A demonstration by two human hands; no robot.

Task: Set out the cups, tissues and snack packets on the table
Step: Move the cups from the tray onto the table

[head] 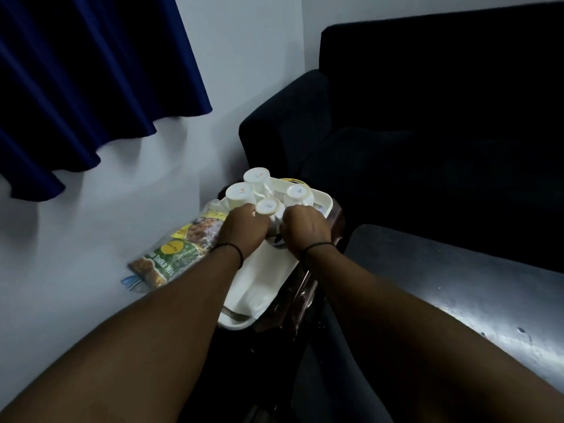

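Observation:
Several white cups stand upside down at the far end of a white tray (264, 279). The nearest cup (268, 207) is tilted, and both my hands are closed on its lower part. My left hand (241, 228) holds its left side, my right hand (305, 232) its right side. Two other cups (241, 192) (299, 192) stand just behind. Snack packets (171, 261) in green and yellow wrapping lie against the tray's left side, partly under my left wrist. No tissues are recognisable.
The tray rests on a small dark wooden stand (305, 288). A metal utensil (235, 314) lies at the tray's near end. A glossy dark table (457, 288) is at the right, a dark sofa (427, 117) behind it, and a blue curtain (76, 87) on the left wall.

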